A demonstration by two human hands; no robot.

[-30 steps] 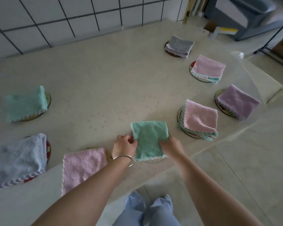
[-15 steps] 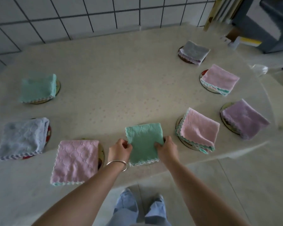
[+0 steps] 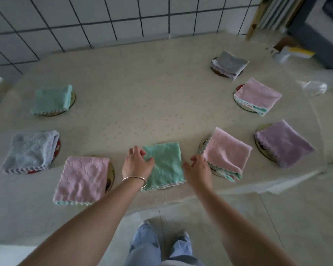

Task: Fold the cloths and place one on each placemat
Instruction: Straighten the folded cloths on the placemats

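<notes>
A person is standing at a pale, speckled worktop [image 3: 135, 104] covered in a smooth, faintly patterned sheet. A folded teal cloth [image 3: 164, 166] is lying square at the near edge, its fleecy surface lightly dimpled and its front hem finished in white scalloped stitching; it is almost hiding the round placemat beneath it. The left hand [image 3: 136, 166], wearing a thin metal bangle at the wrist, is resting on the cloth's left part with fingers relaxed and spread, grasping nothing. The right hand [image 3: 198, 170] is hovering just beside the cloth's right edge, fingers loose and released; it is slightly blurred.

Seven more folded cloths are sitting on round mats around the worktop: a pink quilted-looking one [image 3: 83, 179] and a pale blue one [image 3: 31, 150] to the left, another teal one [image 3: 51, 99] beyond them, and to the right a pink one with teal underside [image 3: 227, 152], a lilac one [image 3: 284, 144], another pink one [image 3: 258, 96] and a grey one [image 3: 230, 63]. All are showing the same plush nap and wavy trimmed edges. White square tiles with dark grout [image 3: 104, 20] are lining the wall behind.
</notes>
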